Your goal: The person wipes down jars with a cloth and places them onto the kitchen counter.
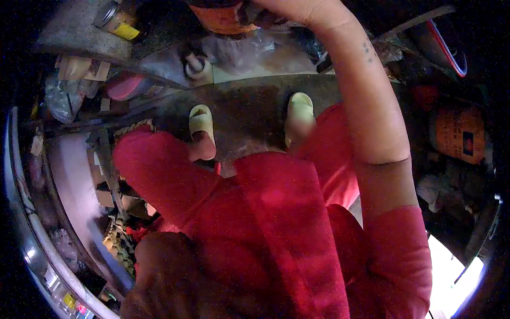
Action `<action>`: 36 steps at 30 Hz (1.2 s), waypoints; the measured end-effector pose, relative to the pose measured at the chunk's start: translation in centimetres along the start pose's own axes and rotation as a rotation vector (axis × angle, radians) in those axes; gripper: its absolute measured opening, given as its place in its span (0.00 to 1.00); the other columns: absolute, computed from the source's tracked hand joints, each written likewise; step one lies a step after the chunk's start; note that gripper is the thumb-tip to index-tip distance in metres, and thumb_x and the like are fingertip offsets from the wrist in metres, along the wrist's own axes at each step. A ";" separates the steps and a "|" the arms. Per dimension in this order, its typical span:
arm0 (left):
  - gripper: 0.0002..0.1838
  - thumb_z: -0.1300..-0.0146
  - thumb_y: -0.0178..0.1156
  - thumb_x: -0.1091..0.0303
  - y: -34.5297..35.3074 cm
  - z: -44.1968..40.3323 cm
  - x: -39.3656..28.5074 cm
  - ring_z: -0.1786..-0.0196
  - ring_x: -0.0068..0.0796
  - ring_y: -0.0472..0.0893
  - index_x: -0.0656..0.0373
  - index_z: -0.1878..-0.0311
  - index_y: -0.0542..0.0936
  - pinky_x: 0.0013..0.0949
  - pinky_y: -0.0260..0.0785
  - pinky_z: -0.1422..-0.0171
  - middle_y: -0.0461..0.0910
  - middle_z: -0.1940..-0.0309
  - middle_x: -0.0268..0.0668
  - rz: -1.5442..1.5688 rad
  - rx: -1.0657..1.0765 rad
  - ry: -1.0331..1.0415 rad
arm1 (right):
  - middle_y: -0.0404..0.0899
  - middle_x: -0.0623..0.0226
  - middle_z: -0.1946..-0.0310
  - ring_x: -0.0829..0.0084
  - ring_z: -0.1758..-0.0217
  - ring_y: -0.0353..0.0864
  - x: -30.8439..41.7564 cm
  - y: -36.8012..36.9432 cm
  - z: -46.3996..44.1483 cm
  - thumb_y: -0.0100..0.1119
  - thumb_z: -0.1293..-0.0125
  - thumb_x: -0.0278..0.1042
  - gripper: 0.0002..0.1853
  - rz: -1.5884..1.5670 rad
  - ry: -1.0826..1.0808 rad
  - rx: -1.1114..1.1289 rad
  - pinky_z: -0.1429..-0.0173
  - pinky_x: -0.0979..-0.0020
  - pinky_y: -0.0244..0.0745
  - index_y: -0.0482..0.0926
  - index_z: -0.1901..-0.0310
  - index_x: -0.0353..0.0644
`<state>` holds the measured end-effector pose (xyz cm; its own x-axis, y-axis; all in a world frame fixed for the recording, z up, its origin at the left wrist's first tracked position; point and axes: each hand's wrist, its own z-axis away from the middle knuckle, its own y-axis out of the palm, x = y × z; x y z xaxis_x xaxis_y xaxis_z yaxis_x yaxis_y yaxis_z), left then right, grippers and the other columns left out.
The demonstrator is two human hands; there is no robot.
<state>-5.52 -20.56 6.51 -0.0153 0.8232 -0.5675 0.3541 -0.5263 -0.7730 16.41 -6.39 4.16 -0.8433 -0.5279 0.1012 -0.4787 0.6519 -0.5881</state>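
Observation:
My right arm reaches up from the lower right to the top edge. There my right hand [297,7] is cut off by the frame, beside an orange and dark container [222,20]. Its fingers are dark and partly hidden, so what they hold, if anything, cannot be made out. My left hand does not show. Red cloth [287,212] covers my lap and legs. Below it my feet rest in pale green slippers, one at the left [201,119] and one at the right [300,109].
A jar with a yellow label [124,26] lies tilted on a grey surface [79,34] at upper left. A pink object [125,86] and a clear plastic bag [61,101] sit below. An orange printed package [458,135] is at the right. A curved metal rim [40,239] borders the left.

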 end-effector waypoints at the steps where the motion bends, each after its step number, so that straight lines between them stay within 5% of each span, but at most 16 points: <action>1: 0.21 0.41 0.62 0.59 0.1 0.1 0.0 0.46 0.40 0.73 0.59 0.49 0.71 0.46 0.64 0.44 0.74 0.51 0.41 -0.006 0.000 -0.001 | 0.72 0.57 0.41 0.50 0.41 0.68 0.2 0.0 0.2 0.59 0.47 0.35 0.27 -0.002 0.000 -0.001 0.36 0.52 0.63 0.75 0.42 0.46; 26: 0.25 0.40 0.62 0.55 -0.9 -0.7 2.2 0.42 0.44 0.73 0.60 0.44 0.72 0.52 0.64 0.42 0.76 0.47 0.45 -0.151 0.009 -0.121 | 0.73 0.54 0.45 0.48 0.41 0.67 -3.5 1.0 0.3 0.59 0.49 0.34 0.27 -0.053 -0.011 0.050 0.36 0.52 0.63 0.75 0.43 0.44; 30: 0.26 0.40 0.61 0.54 -1.8 0.9 5.7 0.41 0.45 0.73 0.60 0.44 0.72 0.53 0.64 0.41 0.76 0.47 0.45 -0.278 0.158 -0.388 | 0.71 0.53 0.43 0.46 0.41 0.66 -2.5 1.1 -0.1 0.59 0.49 0.34 0.30 -0.021 0.038 0.095 0.36 0.50 0.62 0.73 0.40 0.45; 31: 0.38 0.43 0.64 0.49 -2.0 0.3 7.4 0.33 0.48 0.68 0.59 0.34 0.67 0.46 0.61 0.32 0.71 0.37 0.49 -0.250 0.380 -0.615 | 0.70 0.54 0.42 0.46 0.41 0.66 -3.5 0.5 0.3 0.59 0.49 0.34 0.30 -0.006 0.058 0.115 0.36 0.50 0.62 0.73 0.40 0.45; 32: 0.37 0.41 0.63 0.48 -3.1 0.6 8.4 0.37 0.50 0.72 0.59 0.33 0.67 0.46 0.61 0.33 0.74 0.39 0.49 -0.342 0.479 -0.814 | 0.70 0.54 0.40 0.45 0.40 0.65 -3.1 0.4 0.0 0.59 0.48 0.34 0.30 -0.022 0.074 0.148 0.35 0.49 0.61 0.73 0.39 0.46; 35: 0.38 0.40 0.63 0.51 -6.6 1.0 11.2 0.33 0.48 0.69 0.60 0.31 0.64 0.42 0.58 0.29 0.71 0.37 0.50 -0.244 0.047 -1.039 | 0.69 0.54 0.38 0.44 0.39 0.64 -2.1 -0.3 -1.6 0.60 0.47 0.35 0.30 -0.051 0.129 0.198 0.34 0.48 0.60 0.72 0.38 0.47; 36: 0.40 0.41 0.65 0.53 -7.1 1.1 12.2 0.31 0.47 0.66 0.60 0.30 0.62 0.41 0.55 0.27 0.68 0.34 0.50 -0.237 -0.156 -0.915 | 0.67 0.55 0.36 0.44 0.36 0.63 -1.3 -0.5 -1.8 0.61 0.48 0.35 0.31 -0.090 0.170 0.253 0.33 0.47 0.58 0.72 0.38 0.47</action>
<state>-9.25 -7.04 4.76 -0.8036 0.3851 -0.4538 0.3675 -0.2786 -0.8873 17.31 -5.05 5.82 -0.8392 -0.4651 0.2818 -0.4953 0.4396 -0.7493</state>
